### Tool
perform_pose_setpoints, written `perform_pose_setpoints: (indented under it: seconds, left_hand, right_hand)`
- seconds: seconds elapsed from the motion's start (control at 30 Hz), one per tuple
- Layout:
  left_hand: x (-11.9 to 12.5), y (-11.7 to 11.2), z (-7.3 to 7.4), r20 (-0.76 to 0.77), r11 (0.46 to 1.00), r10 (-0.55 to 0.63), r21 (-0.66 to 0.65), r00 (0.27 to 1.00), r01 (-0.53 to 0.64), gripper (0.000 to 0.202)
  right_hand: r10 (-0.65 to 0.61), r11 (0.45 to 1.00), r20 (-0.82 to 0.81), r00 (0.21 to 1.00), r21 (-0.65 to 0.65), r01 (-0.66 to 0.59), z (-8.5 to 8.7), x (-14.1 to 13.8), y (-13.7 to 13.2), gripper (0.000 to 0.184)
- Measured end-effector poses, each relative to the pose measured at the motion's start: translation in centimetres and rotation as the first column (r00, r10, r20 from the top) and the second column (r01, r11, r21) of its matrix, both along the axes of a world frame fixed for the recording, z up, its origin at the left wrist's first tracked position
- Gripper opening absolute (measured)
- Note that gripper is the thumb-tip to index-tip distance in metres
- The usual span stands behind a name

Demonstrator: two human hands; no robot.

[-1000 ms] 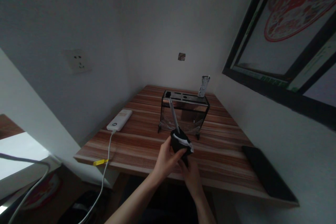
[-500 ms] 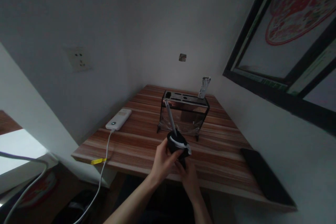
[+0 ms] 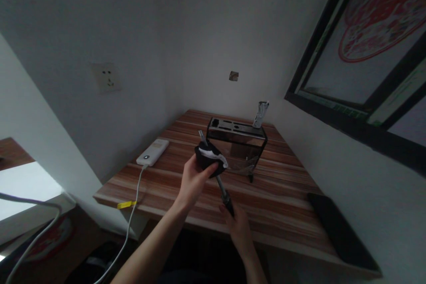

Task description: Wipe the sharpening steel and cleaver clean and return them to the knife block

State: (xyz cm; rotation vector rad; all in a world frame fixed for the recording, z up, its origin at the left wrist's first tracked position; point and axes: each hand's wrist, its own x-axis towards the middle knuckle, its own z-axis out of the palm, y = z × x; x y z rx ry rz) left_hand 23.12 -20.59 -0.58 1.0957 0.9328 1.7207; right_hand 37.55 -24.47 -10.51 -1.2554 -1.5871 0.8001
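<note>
Left hand [image 3: 193, 181]: cloth [image 3: 209, 159]; right hand [image 3: 238, 230]: metal tool [image 3: 221, 184]

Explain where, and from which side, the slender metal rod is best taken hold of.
By the dark handle at its lower, near end, coming from below on the person's side. The rod leans up and away, its shaft is wrapped in the cloth held by the left hand, and the right hand closes there.

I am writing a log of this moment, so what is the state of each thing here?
left hand, shut on the dark cloth
right hand, shut on the lower end of the metal rod
metal rod, tilted, cloth wrapped around its shaft
slotted rack, upright on the table
power bank, lying flat, cable plugged in
wall socket, nothing plugged in
</note>
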Motion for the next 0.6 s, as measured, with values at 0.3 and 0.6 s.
perform_pose_setpoints:
  seconds: [0.3,0.6]
  left_hand:
    - [-2.3,2.4,2.3,0.105,0.986,0.068,0.148,0.992,-0.083,0.034]
    - [-2.6,3.3,3.9,0.229,0.975,0.078,0.184,0.970,-0.122,0.033]
  right_hand:
    - [0.045,0.999,0.006,0.999,-0.005,-0.045,-0.2,0.0,0.0,0.038]
    - [0.042,0.999,0.000,0.999,0.015,-0.042,-0.4,0.1,-0.1,0.038]
